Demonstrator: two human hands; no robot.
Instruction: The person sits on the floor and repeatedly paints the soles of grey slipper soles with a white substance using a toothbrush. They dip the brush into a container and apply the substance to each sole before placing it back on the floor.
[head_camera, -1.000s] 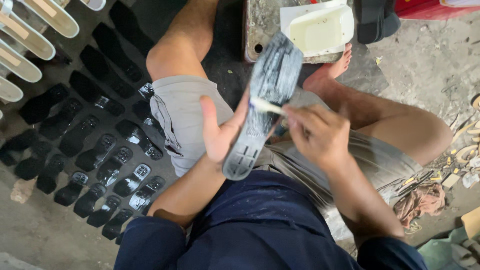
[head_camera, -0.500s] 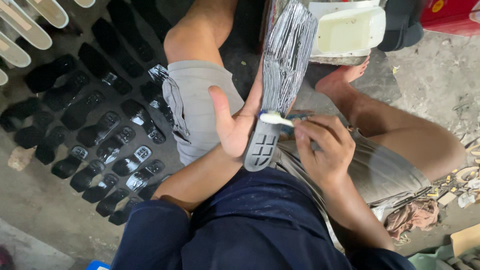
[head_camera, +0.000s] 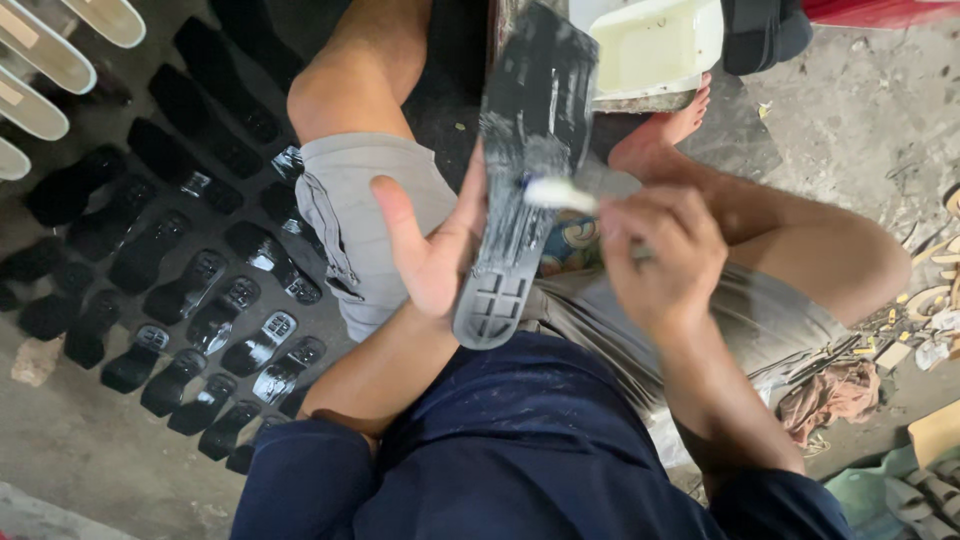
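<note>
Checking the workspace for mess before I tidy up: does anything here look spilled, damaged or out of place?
Nothing spilled or damaged shows. The left hand holds a black sole, the right hand a white brush against it. Only scraps lie scattered on the floor at right; the soles at left lie in rows.

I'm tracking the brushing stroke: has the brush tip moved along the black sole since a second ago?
Yes. The brush tip sat nearer the sole's far end before; now it lies closer to the gridded heel end, by the left hand.
</note>
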